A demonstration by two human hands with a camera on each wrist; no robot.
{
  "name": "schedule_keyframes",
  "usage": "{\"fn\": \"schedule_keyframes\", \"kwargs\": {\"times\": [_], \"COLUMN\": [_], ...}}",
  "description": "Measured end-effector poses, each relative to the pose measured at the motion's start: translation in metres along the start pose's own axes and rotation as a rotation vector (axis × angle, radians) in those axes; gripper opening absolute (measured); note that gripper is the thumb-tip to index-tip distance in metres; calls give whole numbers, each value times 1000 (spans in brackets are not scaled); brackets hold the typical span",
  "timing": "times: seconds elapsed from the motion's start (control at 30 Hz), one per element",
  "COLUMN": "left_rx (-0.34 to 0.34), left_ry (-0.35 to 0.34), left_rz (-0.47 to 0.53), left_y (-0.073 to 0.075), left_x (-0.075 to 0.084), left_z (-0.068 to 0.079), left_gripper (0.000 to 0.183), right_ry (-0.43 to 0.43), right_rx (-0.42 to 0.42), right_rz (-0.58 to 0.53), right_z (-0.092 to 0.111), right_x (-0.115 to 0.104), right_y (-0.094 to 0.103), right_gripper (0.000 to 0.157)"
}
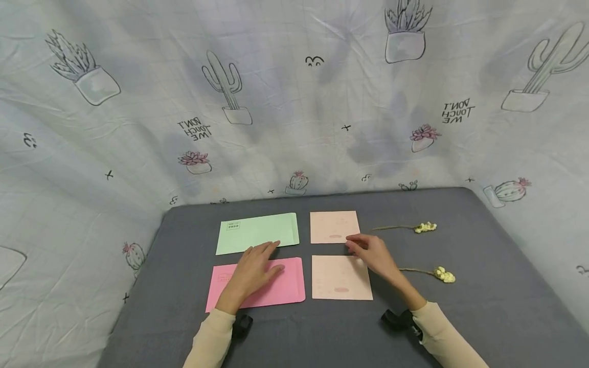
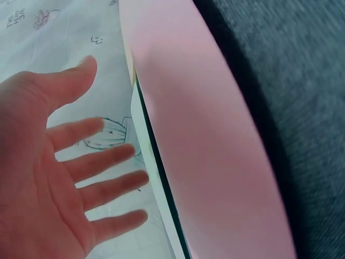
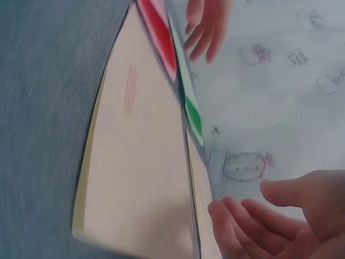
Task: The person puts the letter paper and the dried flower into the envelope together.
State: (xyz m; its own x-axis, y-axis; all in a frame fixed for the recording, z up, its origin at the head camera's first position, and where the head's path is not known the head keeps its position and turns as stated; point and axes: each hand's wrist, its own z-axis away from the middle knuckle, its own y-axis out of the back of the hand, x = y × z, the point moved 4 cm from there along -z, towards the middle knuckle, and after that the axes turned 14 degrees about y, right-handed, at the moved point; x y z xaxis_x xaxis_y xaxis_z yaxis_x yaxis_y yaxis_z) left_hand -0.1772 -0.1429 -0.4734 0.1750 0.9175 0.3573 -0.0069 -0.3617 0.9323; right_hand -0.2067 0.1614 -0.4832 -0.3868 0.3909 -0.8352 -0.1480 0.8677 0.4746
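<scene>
A pink envelope (image 1: 290, 286) lies near the front left, with a light green envelope (image 1: 257, 232) behind it. Over the pink one hovers my left hand (image 1: 253, 273), its fingers spread and holding nothing; in the left wrist view the palm (image 2: 48, 178) shows bare. To the right lie two pale peach cards, a far card (image 1: 329, 225) and a near card (image 1: 338, 278). Above the gap between them is my right hand (image 1: 374, 255), fingertips overlapping the far card's near right corner. Its fingers (image 3: 259, 221) are loosely bent around nothing in the right wrist view.
Two thin stems with pale yellow blossoms, a far sprig (image 1: 425, 227) and a near sprig (image 1: 444, 275), lie at the right. Everything rests on a dark grey cloth-covered table (image 1: 317, 337). A white curtain (image 1: 285, 102) printed with cacti rises behind and beside it.
</scene>
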Motion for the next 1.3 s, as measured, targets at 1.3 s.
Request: {"fn": "schedule_keyframes", "kwargs": {"times": [1.3], "left_rx": [-265], "left_ry": [-125], "left_rz": [-59], "left_y": [-19], "left_x": [19], "left_z": [18], "left_gripper": [100], "right_ry": [-212], "right_rx": [-392], "right_rz": [-735], "right_z": [14], "right_x": [-33], "right_y": [-107], "right_gripper": [41]}}
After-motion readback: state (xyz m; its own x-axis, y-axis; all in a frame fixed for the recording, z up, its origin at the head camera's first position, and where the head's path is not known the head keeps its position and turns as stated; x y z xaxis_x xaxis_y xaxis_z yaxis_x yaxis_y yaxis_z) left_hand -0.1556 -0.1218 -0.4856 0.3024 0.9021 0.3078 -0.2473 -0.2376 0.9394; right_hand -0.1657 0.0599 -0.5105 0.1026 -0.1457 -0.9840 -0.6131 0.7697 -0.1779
